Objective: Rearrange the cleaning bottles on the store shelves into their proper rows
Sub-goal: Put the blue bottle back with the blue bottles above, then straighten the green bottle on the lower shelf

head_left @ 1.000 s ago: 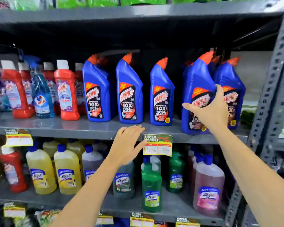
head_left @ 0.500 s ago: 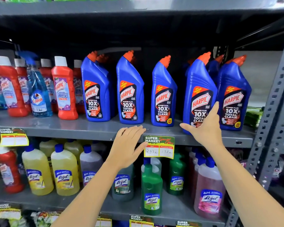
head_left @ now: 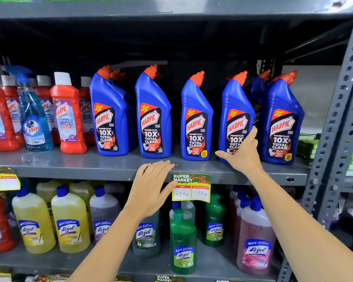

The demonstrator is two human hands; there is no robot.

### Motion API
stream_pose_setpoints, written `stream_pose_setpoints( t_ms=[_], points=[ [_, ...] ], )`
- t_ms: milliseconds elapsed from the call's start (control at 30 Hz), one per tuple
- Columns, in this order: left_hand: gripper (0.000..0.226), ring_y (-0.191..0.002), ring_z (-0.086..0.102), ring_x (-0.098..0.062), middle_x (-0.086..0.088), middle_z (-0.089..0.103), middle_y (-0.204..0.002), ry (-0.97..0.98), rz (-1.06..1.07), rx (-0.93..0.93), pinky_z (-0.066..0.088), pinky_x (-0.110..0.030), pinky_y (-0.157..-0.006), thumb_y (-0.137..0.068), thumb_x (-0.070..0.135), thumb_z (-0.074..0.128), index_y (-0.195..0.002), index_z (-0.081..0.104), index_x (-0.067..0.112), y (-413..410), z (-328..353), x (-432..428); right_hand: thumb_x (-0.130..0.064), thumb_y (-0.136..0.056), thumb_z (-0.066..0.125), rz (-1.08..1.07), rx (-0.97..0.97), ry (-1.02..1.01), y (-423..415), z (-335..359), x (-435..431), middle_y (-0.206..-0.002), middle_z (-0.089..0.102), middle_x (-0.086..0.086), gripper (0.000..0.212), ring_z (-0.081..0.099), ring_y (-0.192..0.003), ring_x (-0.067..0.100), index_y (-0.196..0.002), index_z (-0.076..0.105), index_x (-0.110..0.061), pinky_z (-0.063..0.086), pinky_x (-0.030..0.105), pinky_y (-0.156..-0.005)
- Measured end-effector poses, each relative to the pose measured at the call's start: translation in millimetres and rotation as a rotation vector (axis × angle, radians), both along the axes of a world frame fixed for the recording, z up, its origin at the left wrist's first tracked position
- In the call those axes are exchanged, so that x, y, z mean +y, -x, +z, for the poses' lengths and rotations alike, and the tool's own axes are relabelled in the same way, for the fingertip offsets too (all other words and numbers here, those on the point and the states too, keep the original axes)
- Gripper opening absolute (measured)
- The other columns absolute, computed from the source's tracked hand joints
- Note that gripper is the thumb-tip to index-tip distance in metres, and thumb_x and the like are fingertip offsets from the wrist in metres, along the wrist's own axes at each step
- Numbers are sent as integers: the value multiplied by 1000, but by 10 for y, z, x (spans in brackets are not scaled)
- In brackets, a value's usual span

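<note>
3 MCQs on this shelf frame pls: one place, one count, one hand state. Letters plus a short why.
1. Where does the yellow price tag hang?
A. top shelf edge
B. front edge of the middle shelf, right of the left hand
C. on a bottle

2. How many blue Harpic bottles stand in the front row of the middle shelf?
A. three
B. five
C. eight

3. What is the right hand doing?
A. open, fingers against the fourth blue Harpic bottle
B. lifting a bottle clear of the shelf
C. out of sight

Answers:
1 B: the tag sits on the shelf lip beside the left hand.
2 B: five fronts show in a row.
3 A: the fingers are spread on the label and the bottle stands on the shelf.
</note>
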State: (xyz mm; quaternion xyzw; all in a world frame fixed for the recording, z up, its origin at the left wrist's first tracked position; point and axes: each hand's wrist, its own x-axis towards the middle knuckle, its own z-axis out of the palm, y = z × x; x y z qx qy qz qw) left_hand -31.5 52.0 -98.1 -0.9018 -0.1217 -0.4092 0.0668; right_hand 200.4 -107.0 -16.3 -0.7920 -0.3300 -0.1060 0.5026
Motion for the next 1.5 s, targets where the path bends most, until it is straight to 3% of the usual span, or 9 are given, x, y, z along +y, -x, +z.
stream_pose_setpoints(
  t_ms=[200,500,833,967,1067,1167,1233,1367,1500],
  points=[
    [60,-127,49,-20,-2,56,-140,5,5,10,31,-40,-107,-103,54,28,-138,55,13,8,7,-18,-33,-62,91,54,53,-17,-70,36,-45,-148,34,18,133,45,-130,34,-153,-5,-23,41,50,-107],
    [57,-128,47,-19,-1,54,-142,10,21,22,29,-39,-108,-102,52,32,-139,53,15,10,4,-22,-36,-67,88,2,36,-6,-48,4,-23,-149,32,20,130,48,-126,38,-153,-8,-21,42,50,-101],
    [64,-130,46,-20,-2,54,-141,8,34,33,29,-41,-109,-103,57,23,-139,53,14,5,-6,-33,-41,-66,87,-15,28,18,-32,4,-42,-151,31,19,133,47,-128,38,-153,-12,-23,42,51,-102],
    [65,-134,43,-23,-5,49,-147,-16,53,42,27,-44,-112,-104,55,25,-145,46,10,18,-19,-37,-51,-69,81,-32,48,-10,9,-22,-44,-146,43,18,135,50,-127,35,-153,-18,-14,45,49,-101],
    [67,-148,21,-25,-10,28,-160,-46,79,-4,12,-49,-119,-103,50,30,-153,31,5,72,-163,-73,-53,-84,65,-68,-23,-270,169,-136,-134,-152,42,13,108,45,-136,30,-155,-5,-10,40,48,-109],
    [64,-150,13,-31,-16,21,-161,24,84,-132,8,-50,-120,-102,42,37,-153,29,4,226,-548,-126,-19,-96,52,-16,-349,-624,442,-587,-266,-145,46,20,56,44,-135,32,-144,35,4,37,51,-110],
    [56,-148,19,-32,-17,27,-159,93,42,-197,12,-49,-119,-101,34,39,-149,36,6,342,-907,-164,-5,-93,50,2,-495,-619,588,-1118,-266,-124,55,26,37,51,-118,37,-127,53,9,42,52,-101],
    [50,-141,36,-28,-10,41,-152,239,20,12,26,-45,-115,-105,35,30,-138,53,6,471,-1755,-175,-13,-88,51,85,-220,-421,924,-2078,-132,-115,53,13,32,55,-109,31,-116,62,-2,47,55,-92],
    [70,-126,55,-27,-9,51,-145,372,70,464,47,-43,-101,-106,53,14,-134,59,8,521,-2493,-87,-36,-84,61,160,2,-89,1202,-2571,54,-133,47,9,62,47,-127,27,-137,46,-9,43,47,-104]
  ],
)
